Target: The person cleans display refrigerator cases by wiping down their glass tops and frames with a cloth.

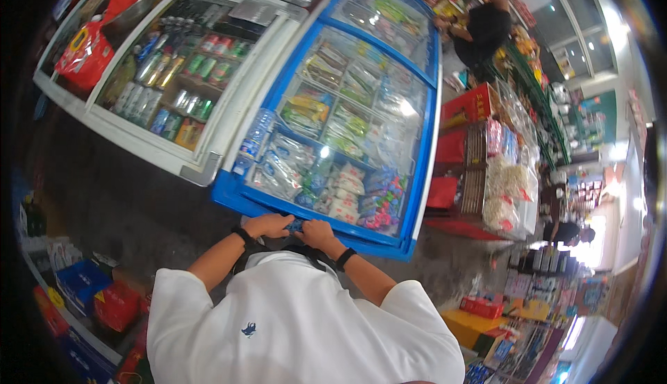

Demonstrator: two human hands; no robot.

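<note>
My left hand and my right hand meet in front of my waist, at the near edge of a blue-framed chest freezer. Between them both grip a small dark blue patterned item; my fingers cover most of it, so its kind is unclear. Under the freezer's glass lid lie packaged frozen goods in wire compartments, with white bags and blue-and-pink packs nearest me. A clear plastic bottle with a blue label lies along the freezer's left side.
To the left stands a white-framed chest cooler of cans, a red bag on top. Stacked cartons with bagged goods flank the freezer's right side. A person in black stands at the far right end. Boxes fill a lower-left shelf.
</note>
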